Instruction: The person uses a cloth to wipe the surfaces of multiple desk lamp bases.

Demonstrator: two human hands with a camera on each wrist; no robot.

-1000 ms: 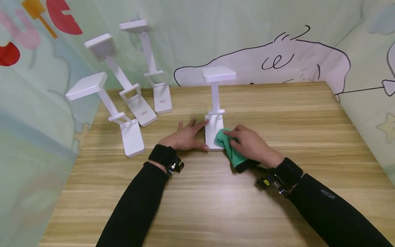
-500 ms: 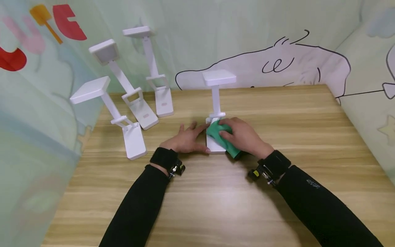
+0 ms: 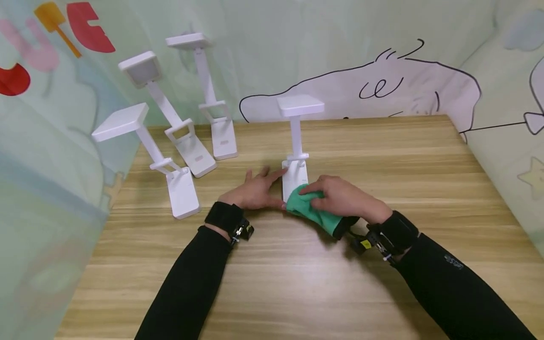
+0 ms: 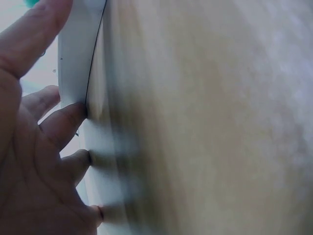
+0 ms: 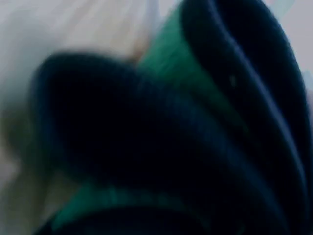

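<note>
A white desk lamp (image 3: 295, 174) stands upright at the middle of the wooden table, its square head facing down over its arm. My left hand (image 3: 257, 191) lies along the left side of its base, fingers spread and thumb at the near corner. In the left wrist view the fingertips meet the base's side wall (image 4: 76, 58). My right hand (image 3: 342, 196) pinches a green cloth (image 3: 314, 215) with a dark edge and presses it on the near end of the base, covering that corner. The folded cloth (image 5: 168, 61) fills the right wrist view, hiding the fingers.
Three more white desk lamps stand at the left: a near one (image 3: 182, 193), a middle one (image 3: 195, 158) and a far one (image 3: 224, 139). A printed curtain (image 3: 272, 56) rises behind the table (image 3: 263, 283) and at both sides.
My right hand slid the cloth up the base toward the lamp's hinge, then back down to the near end. The left hand stayed at the base.
</note>
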